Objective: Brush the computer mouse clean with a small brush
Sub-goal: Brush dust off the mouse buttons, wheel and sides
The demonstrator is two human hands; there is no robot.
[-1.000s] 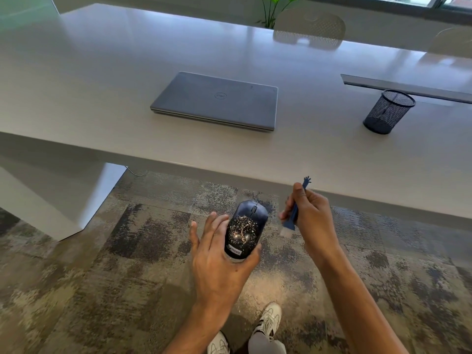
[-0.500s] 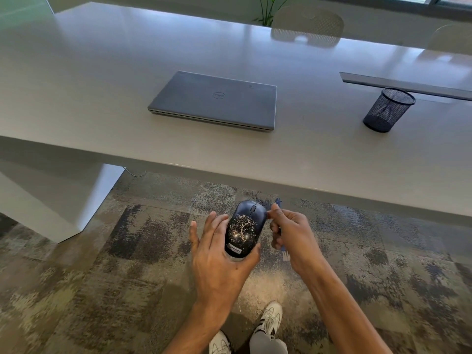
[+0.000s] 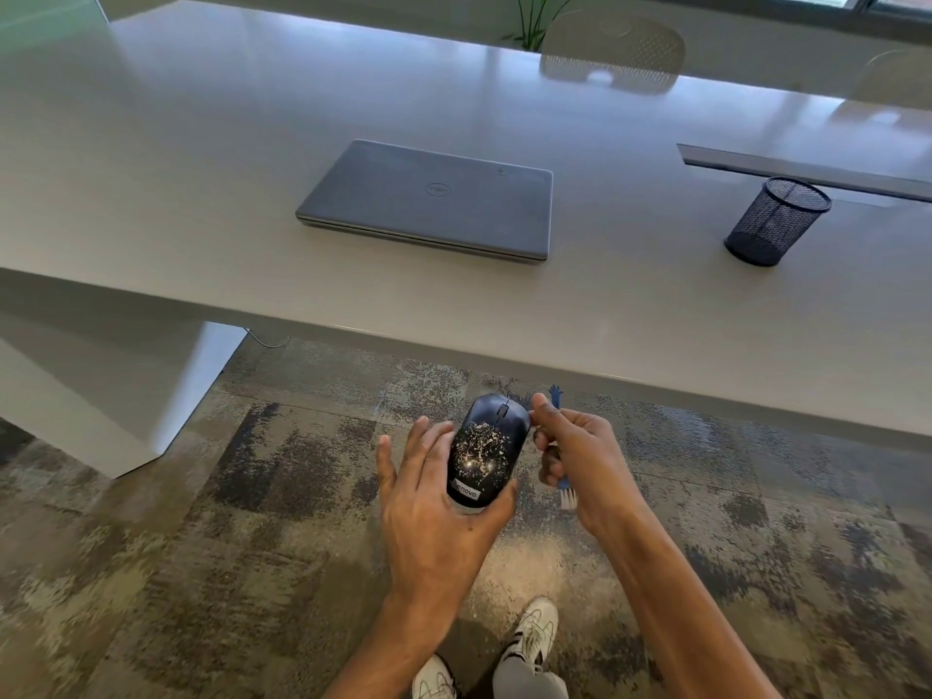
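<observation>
Right hand: curling fingers round the small blue brush, bristles pointing down toward the floor, forked handle tip poking up past the thumb.
Left hand: cradling the black Lenovo mouse from below and the left, thumb hooking the rear end, fingers lying fairly straight along the far flank.
Mouse: being held in the air over the carpet, in front of the table edge, speckled with pale crumbs on its back.
Key relation: lying just left of the right hand, long axis running away from the body, wheel end farthest; bristles sitting beside the rear right flank, not yet touching.
Next move, judged: needing the bristles turned left onto the crumbs.
Beyond: closed Dell laptop and 1 mesh pen cup resting on the table.
</observation>
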